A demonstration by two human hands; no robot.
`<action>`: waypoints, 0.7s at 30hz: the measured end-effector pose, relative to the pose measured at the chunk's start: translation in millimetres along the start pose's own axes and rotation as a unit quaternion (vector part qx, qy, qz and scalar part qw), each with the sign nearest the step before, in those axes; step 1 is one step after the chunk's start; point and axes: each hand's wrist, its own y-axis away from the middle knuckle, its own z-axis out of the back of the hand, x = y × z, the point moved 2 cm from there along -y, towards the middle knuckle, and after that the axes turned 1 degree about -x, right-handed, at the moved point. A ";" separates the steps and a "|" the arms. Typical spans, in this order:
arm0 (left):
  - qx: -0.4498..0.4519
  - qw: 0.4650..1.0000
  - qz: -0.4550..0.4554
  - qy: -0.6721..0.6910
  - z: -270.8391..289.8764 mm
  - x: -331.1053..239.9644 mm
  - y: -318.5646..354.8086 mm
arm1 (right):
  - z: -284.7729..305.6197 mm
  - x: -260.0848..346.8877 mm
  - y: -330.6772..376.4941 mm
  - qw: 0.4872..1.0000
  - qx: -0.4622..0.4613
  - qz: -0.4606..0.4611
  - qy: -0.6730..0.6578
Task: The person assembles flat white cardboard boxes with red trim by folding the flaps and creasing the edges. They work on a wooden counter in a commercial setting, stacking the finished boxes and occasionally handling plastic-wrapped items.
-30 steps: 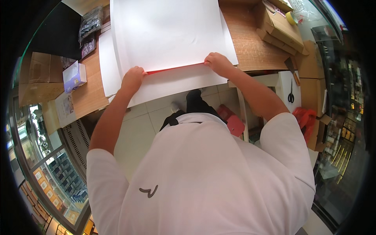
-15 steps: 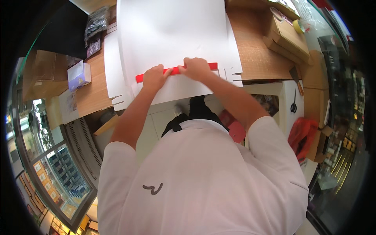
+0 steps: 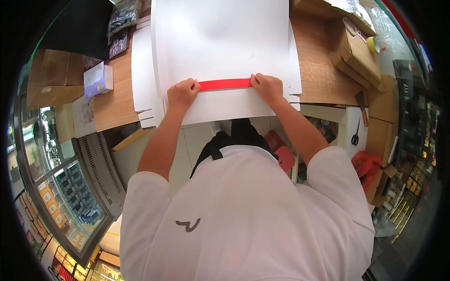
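Observation:
A flat red strip [image 3: 225,84] lies or is held crosswise just above a large white sheet [image 3: 220,42], near the sheet's front edge. At the strip's left end my left hand [image 3: 183,94] is closed round it, fingers curled and thumb inward. My right hand [image 3: 267,88] grips the right end the same way. Between the two hands the strip runs straight, with a slight bend from the lens. Both fists hide its ends. Whether the strip touches the sheet, I cannot tell.
The sheets rest on a wooden table [image 3: 318,61]. On the left stand a tissue box [image 3: 98,82] and a cardboard box [image 3: 58,75]. Flat cartons [image 3: 358,51] with a yellow tape roll [image 3: 373,45] are at right. Scissors [image 3: 356,133] and a scraper [image 3: 362,105] are nearby.
My hands have moved apart, from close together at the strip's middle out to its two ends. The view has shifted slightly.

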 end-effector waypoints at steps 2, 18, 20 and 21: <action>-0.012 1.000 -0.004 -0.003 -2.6 -0.1 -0.2 | -2.2 -0.9 3.6 1.000 -0.022 -0.019 -0.012; 0.246 0.602 0.428 0.628 16.9 -65.6 61.4 | 13.6 -151.5 -76.9 0.871 -0.146 -0.289 -0.371; 0.217 0.544 0.425 0.690 6.9 -73.1 63.2 | 17.7 -142.8 -88.5 0.804 -0.021 -0.365 -0.469; 0.210 0.535 0.416 0.705 3.2 -73.6 63.7 | 29.8 -134.2 -93.2 0.783 -0.007 -0.360 -0.507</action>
